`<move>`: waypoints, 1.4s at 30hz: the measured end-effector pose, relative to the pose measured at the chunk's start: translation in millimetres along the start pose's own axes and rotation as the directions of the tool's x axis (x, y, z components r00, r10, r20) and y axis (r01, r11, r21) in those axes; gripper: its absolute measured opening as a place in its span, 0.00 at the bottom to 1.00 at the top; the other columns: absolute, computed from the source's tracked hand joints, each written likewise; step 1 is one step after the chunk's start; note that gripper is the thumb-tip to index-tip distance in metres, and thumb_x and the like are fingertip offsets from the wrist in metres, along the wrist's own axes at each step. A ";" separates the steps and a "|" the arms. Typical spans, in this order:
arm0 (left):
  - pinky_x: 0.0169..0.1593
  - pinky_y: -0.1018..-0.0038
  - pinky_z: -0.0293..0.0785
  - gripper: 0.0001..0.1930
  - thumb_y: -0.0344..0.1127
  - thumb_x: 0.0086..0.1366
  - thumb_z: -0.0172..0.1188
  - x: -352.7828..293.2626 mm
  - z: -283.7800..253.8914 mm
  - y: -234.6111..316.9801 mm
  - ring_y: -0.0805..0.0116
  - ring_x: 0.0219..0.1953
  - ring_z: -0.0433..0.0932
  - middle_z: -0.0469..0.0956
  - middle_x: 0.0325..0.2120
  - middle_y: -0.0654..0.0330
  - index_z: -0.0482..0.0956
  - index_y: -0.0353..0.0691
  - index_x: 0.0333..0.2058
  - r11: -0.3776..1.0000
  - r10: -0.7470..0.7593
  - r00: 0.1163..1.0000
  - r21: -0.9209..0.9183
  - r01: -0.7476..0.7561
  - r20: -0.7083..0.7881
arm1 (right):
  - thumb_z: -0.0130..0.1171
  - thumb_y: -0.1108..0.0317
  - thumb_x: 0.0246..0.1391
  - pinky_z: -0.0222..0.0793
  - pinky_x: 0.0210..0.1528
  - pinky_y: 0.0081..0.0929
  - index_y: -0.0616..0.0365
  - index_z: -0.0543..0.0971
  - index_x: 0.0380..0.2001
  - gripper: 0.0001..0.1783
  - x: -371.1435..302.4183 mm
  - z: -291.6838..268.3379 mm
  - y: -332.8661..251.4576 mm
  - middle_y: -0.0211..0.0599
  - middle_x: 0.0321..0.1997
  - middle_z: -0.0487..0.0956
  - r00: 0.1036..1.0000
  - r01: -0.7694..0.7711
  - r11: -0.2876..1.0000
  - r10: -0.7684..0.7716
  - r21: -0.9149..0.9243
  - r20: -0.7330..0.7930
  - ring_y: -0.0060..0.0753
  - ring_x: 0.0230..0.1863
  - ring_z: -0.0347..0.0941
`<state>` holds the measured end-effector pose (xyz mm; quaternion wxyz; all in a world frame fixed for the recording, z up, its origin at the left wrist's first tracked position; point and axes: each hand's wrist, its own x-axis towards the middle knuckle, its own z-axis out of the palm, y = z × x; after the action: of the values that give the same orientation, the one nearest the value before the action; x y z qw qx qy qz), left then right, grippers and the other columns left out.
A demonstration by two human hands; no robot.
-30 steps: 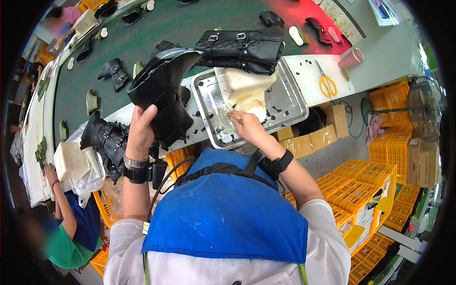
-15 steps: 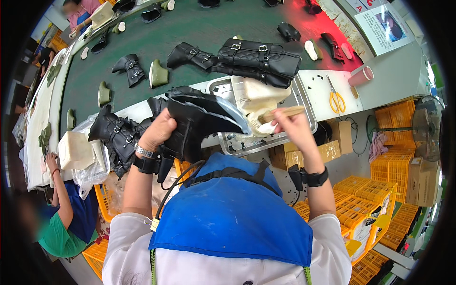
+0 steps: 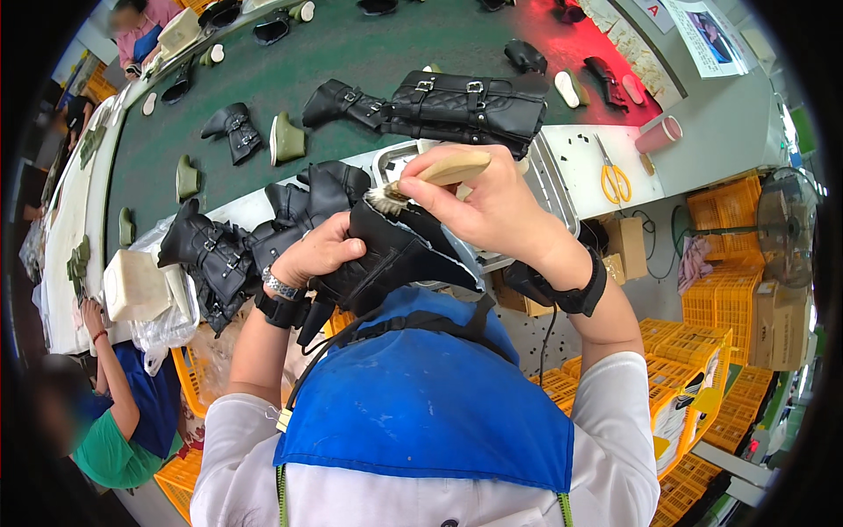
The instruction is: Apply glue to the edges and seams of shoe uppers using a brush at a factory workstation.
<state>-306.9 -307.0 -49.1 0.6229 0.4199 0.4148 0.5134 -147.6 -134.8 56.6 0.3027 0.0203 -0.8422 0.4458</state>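
My left hand (image 3: 318, 253) grips a black boot upper (image 3: 382, 268) low in front of me, with its pale-edged opening turned up and to the right. In my right hand (image 3: 487, 198) is a brush with a wooden handle (image 3: 458, 167). Its whitish bristles touch the rim of the boot upper, near my left fingers. Behind my right hand lies a metal tray (image 3: 564, 200); the white tub on it is almost wholly hidden. Several buckled black boots (image 3: 215, 250) are heaped left of my left hand.
Black boots and green wedge soles (image 3: 287, 140) lie on the green conveyor (image 3: 351, 44). Yellow-handled scissors (image 3: 612, 176) and a pink cup (image 3: 660, 133) are at the right. Yellow crates (image 3: 685, 351) and a fan (image 3: 784, 224) stand beyond. A co-worker (image 3: 123, 430) sits at the left.
My right hand has brought the brush left from the white tub to the boot upper's rim. My left hand has tipped the upper, its opening now lower and closer to me.
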 end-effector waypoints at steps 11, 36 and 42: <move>0.48 0.77 0.68 0.27 0.49 0.58 0.59 -8.5 3.0 -4.2 0.76 0.43 0.71 0.75 0.41 0.62 0.69 0.33 0.47 1.000 0.016 0.998 -0.002 -0.017 -0.057 | 0.59 0.66 0.46 0.64 0.21 0.34 0.64 0.75 0.17 0.12 -19.6 -20.9 0.9 0.47 0.14 0.72 0.963 -0.152 0.948 0.206 -0.281 0.173 0.47 0.18 0.71; 0.47 0.77 0.69 0.23 0.39 0.54 0.64 -23.5 1.0 0.3 0.76 0.41 0.72 0.75 0.40 0.63 0.71 0.33 0.46 0.998 0.025 0.985 0.061 -0.015 -0.168 | 0.58 0.66 0.51 0.64 0.22 0.16 0.64 0.79 0.30 0.10 -48.2 -34.1 4.7 0.33 0.20 0.76 0.861 -0.508 0.855 0.509 0.105 0.016 0.17 0.19 0.69; 0.49 0.77 0.68 0.27 0.23 0.44 0.66 -25.3 29.5 35.6 0.73 0.42 0.73 0.76 0.41 0.60 0.71 0.34 0.46 0.737 0.443 0.744 0.676 0.016 -0.500 | 0.53 0.70 0.55 0.65 0.27 0.13 0.64 0.76 0.38 0.10 -73.8 -59.4 11.5 0.32 0.25 0.76 0.825 -0.311 0.865 0.451 0.393 -0.341 0.16 0.24 0.69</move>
<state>-292.6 -330.5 -4.2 0.1958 0.4560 0.6934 0.5224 -61.6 -99.9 34.0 0.3734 -0.1985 -0.6590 0.6220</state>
